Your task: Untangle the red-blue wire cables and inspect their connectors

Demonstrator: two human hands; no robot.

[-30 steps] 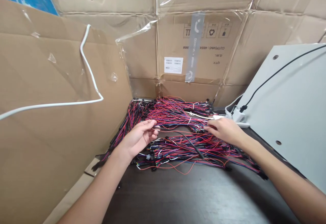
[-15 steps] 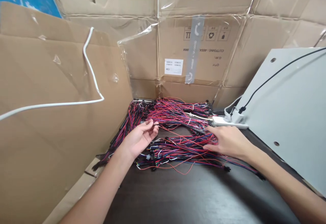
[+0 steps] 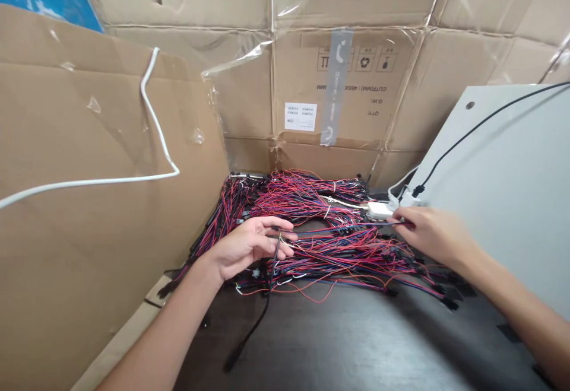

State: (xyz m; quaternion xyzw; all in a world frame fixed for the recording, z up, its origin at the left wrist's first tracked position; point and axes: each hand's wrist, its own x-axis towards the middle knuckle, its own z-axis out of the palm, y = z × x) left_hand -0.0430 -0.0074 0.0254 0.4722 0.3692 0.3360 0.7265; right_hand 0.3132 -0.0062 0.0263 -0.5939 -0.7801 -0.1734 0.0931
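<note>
A thin wire harness point(image 3: 329, 229) with red and dark blue strands is stretched between my two hands above the piles. My left hand point(image 3: 252, 242) has its fingers loosely closed around the harness near one end. From there a black cable point(image 3: 267, 296) with a thicker dark end hangs down in front of the table. Farther right, my right hand point(image 3: 430, 234) pinches the harness by its other part, close to the power strip. Underneath lies the front pile of red, blue and black wires point(image 3: 329, 257) with black connectors at its right end.
Another pile of wires point(image 3: 303, 195) lies behind, and more wires point(image 3: 218, 213) lie along the left cardboard point(image 3: 111, 124). A white power strip point(image 3: 378, 210) with plugs sits beside a pale panel point(image 3: 507, 171). Cardboard point(image 3: 249, 106) stands behind the dark table point(image 3: 320, 343).
My right hand has moved right and slightly up from the front pile, drawing the harness out straight. My left hand has shifted slightly right, and the black cable now hangs from it.
</note>
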